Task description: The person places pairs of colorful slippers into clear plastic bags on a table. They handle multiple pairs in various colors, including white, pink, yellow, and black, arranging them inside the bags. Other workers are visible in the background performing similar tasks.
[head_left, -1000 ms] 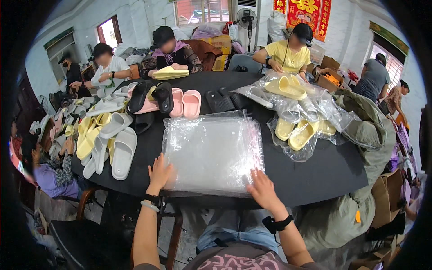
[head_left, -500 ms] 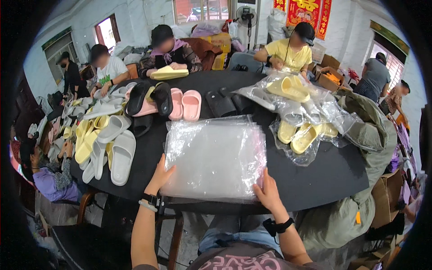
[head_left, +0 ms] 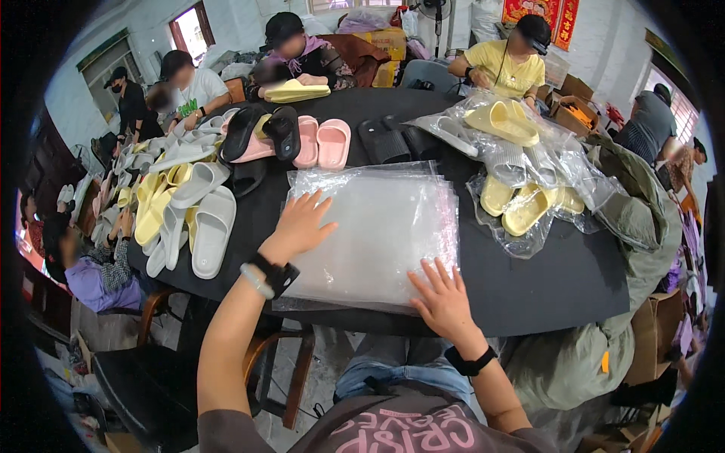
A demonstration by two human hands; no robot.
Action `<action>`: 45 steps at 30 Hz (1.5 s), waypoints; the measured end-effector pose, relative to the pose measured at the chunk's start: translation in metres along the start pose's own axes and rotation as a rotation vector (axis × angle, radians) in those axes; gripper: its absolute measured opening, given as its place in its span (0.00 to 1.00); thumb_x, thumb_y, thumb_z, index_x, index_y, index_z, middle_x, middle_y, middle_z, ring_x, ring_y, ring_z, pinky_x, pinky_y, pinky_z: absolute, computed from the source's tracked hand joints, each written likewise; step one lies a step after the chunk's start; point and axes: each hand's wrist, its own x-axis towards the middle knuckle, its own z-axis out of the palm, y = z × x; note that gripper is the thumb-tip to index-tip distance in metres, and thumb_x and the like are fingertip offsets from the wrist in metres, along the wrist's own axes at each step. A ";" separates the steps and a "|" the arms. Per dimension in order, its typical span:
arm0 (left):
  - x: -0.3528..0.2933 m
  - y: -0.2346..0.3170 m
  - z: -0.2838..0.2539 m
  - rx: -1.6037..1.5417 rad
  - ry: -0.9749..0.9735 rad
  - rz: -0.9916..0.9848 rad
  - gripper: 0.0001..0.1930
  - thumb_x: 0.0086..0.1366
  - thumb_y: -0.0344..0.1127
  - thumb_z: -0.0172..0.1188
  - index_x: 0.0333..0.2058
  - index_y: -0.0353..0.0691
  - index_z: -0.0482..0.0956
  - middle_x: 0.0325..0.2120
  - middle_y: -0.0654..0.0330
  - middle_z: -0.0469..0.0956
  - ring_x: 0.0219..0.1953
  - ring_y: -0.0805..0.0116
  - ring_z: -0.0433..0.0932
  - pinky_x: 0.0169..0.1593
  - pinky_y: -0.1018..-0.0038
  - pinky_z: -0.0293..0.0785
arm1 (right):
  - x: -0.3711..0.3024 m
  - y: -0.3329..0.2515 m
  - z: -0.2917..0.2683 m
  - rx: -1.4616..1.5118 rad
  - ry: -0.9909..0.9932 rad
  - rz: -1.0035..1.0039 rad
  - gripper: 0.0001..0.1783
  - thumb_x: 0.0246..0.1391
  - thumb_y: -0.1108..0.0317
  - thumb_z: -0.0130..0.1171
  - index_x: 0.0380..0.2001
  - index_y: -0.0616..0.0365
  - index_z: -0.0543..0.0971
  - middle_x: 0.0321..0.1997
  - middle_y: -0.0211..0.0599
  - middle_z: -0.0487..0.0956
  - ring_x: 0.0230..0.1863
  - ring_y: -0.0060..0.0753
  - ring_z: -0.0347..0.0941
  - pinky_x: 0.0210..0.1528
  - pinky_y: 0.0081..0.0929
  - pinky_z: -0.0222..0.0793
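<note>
A stack of clear plastic bags (head_left: 370, 234) lies flat at the front of the black table. My left hand (head_left: 302, 226) rests on its left part with the fingers spread, a black band and a pale bracelet at the wrist. On the lower right corner of the stack lies my right hand (head_left: 444, 300), fingers stretched and apart, a black band round that wrist. Neither hand grips anything. Just beyond the stack stand a pair of pink slides (head_left: 332, 143) and a pair of black slides (head_left: 384, 142). Grey slides (head_left: 214, 238) lie left of it.
The dark table (head_left: 544, 291) has a rounded edge. Bagged yellow and grey slides (head_left: 521, 196) are piled at its right, beside a large grey-green sack (head_left: 649, 219). Several people sit or stand around; one in a yellow top (head_left: 502, 68) works across the table. A chair (head_left: 151, 377) stands at my left.
My left hand has moved from the stack's left edge up onto its top. My right hand has come off the right edge and now lies flat on the lower corner. The view has shifted slightly.
</note>
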 end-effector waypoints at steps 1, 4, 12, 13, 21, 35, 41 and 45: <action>0.011 -0.003 0.011 0.037 0.022 -0.021 0.33 0.63 0.55 0.49 0.61 0.42 0.62 0.62 0.47 0.58 0.64 0.48 0.57 0.64 0.47 0.47 | -0.001 0.001 0.008 0.021 -0.007 -0.005 0.27 0.57 0.52 0.52 0.60 0.40 0.67 0.66 0.39 0.62 0.68 0.49 0.53 0.66 0.51 0.47; 0.048 -0.006 0.038 0.101 0.030 -0.122 0.34 0.63 0.58 0.47 0.62 0.45 0.59 0.64 0.49 0.56 0.65 0.49 0.54 0.63 0.42 0.45 | -0.006 0.007 0.024 0.062 -0.016 0.002 0.27 0.58 0.50 0.50 0.60 0.38 0.66 0.66 0.38 0.61 0.67 0.49 0.53 0.66 0.51 0.47; 0.062 -0.028 0.089 -0.077 -0.126 -0.356 0.39 0.63 0.65 0.41 0.66 0.49 0.50 0.68 0.55 0.45 0.69 0.53 0.42 0.63 0.36 0.34 | -0.011 0.010 0.032 0.066 -0.004 0.001 0.28 0.59 0.48 0.47 0.62 0.38 0.64 0.67 0.38 0.60 0.68 0.47 0.51 0.68 0.49 0.43; 0.062 -0.028 0.088 -0.091 -0.142 -0.365 0.39 0.63 0.65 0.41 0.66 0.49 0.50 0.68 0.55 0.44 0.69 0.53 0.42 0.64 0.36 0.34 | -0.012 0.011 0.032 0.076 -0.002 0.003 0.28 0.59 0.48 0.46 0.62 0.38 0.63 0.67 0.38 0.60 0.68 0.47 0.51 0.68 0.49 0.43; 0.035 -0.012 0.071 -0.070 -0.016 -0.221 0.37 0.63 0.59 0.47 0.64 0.42 0.55 0.67 0.52 0.47 0.69 0.52 0.41 0.64 0.39 0.33 | -0.015 0.013 0.028 0.193 0.047 0.028 0.31 0.58 0.49 0.49 0.63 0.45 0.62 0.67 0.39 0.60 0.69 0.46 0.50 0.69 0.47 0.42; -0.085 0.015 0.095 0.011 0.158 -0.362 0.35 0.65 0.58 0.45 0.64 0.43 0.57 0.65 0.50 0.53 0.68 0.54 0.47 0.66 0.48 0.39 | -0.026 0.030 0.048 0.645 0.703 0.378 0.35 0.51 0.57 0.58 0.60 0.57 0.62 0.63 0.48 0.61 0.66 0.47 0.53 0.67 0.43 0.44; -0.084 0.021 0.093 0.005 0.157 -0.394 0.36 0.65 0.59 0.44 0.64 0.42 0.56 0.66 0.54 0.53 0.69 0.57 0.47 0.67 0.51 0.40 | -0.030 0.034 0.047 0.582 0.625 0.193 0.18 0.45 0.58 0.62 0.40 0.53 0.79 0.46 0.35 0.75 0.54 0.43 0.65 0.59 0.40 0.52; -0.084 0.021 0.096 -0.021 0.169 -0.397 0.36 0.65 0.58 0.44 0.64 0.42 0.55 0.66 0.55 0.53 0.69 0.59 0.47 0.67 0.52 0.40 | -0.030 0.019 0.011 0.453 0.456 -0.103 0.22 0.39 0.51 0.70 0.37 0.49 0.80 0.45 0.31 0.77 0.54 0.39 0.65 0.58 0.40 0.52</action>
